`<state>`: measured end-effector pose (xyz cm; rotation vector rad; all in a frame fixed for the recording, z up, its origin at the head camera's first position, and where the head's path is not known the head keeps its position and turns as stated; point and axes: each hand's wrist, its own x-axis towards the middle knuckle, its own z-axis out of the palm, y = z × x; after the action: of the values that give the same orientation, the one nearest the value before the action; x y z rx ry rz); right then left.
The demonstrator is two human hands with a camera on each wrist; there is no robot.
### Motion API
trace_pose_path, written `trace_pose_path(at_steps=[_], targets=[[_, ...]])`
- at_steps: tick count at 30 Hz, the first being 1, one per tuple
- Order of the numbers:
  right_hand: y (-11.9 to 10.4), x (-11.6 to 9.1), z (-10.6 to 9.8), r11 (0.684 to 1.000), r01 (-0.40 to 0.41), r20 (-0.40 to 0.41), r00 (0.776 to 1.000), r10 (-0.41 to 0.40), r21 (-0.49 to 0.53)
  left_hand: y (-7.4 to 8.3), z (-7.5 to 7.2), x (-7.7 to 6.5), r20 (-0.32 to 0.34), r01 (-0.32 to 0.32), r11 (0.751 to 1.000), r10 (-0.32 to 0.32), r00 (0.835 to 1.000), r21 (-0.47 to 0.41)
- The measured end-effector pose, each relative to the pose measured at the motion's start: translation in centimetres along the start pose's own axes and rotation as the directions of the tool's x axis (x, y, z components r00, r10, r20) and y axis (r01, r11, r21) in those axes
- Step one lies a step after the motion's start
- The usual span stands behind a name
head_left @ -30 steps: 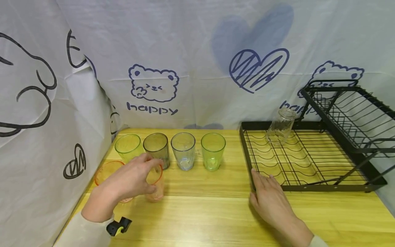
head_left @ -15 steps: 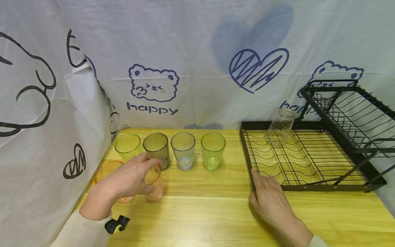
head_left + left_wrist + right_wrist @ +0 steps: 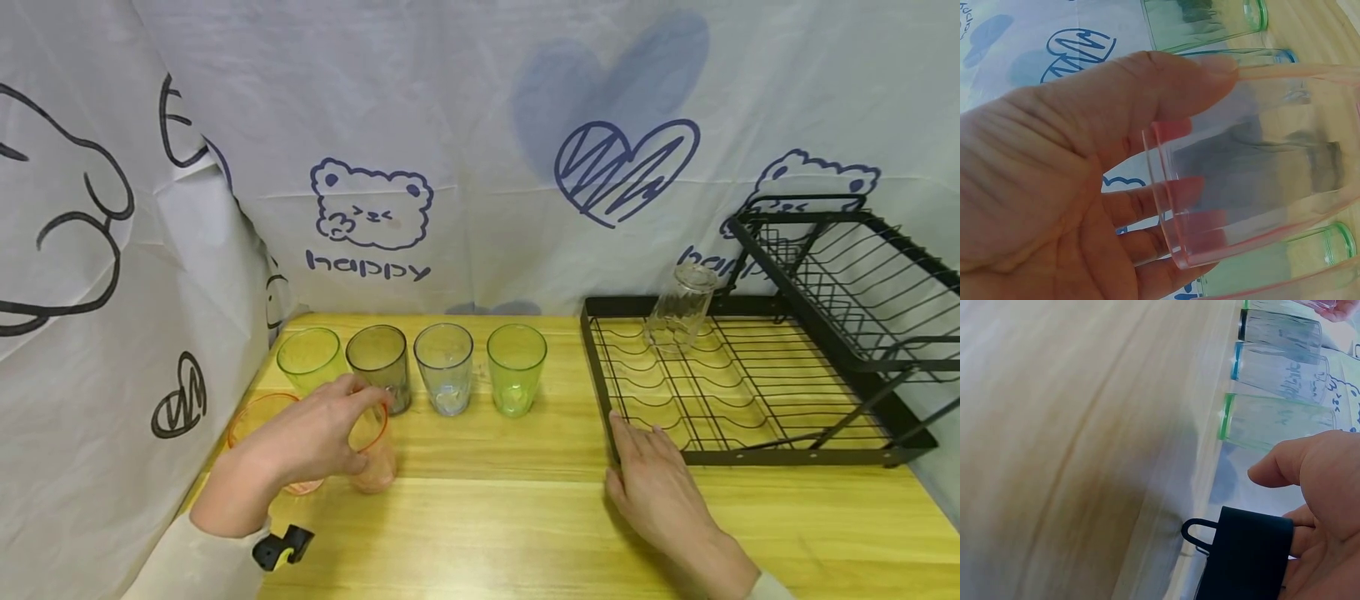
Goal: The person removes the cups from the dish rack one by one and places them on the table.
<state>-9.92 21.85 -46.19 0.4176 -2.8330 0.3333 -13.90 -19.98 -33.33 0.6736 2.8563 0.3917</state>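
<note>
My left hand (image 3: 315, 433) grips a pink-orange glass (image 3: 377, 468) near its rim, above the wooden table. In the left wrist view the thumb lies on the near side of that glass, with the other fingers behind it. A second orange-rimmed glass (image 3: 247, 425) stands partly hidden behind the wrist. My right hand (image 3: 660, 492) rests at the front left corner of a black dish rack (image 3: 600, 383), fingers extended over its edge. The right wrist view shows its thumb (image 3: 1275, 465) apart from the rack's corner.
A yellow-green glass (image 3: 309, 354), a grey glass (image 3: 381, 350), a blue glass (image 3: 446, 362) and a green glass (image 3: 517, 362) form a back row, all upright. Upside down in the rack leans a clear glass (image 3: 682, 308). A raised wire tier (image 3: 870, 283) stands at right.
The left hand and its pink-orange glass have shifted very slightly left. The right hand stays at the rack's corner.
</note>
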Motion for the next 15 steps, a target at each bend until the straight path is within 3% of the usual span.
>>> trace_pose_path(at_steps=[15], targets=[[0.14, -0.08, 0.23, 1.0, -0.003, -0.011, 1.0, 0.003, 0.02, 0.06, 0.31, 0.07, -0.008, -0.005, 1.0, 0.005, 1.0, 0.005]])
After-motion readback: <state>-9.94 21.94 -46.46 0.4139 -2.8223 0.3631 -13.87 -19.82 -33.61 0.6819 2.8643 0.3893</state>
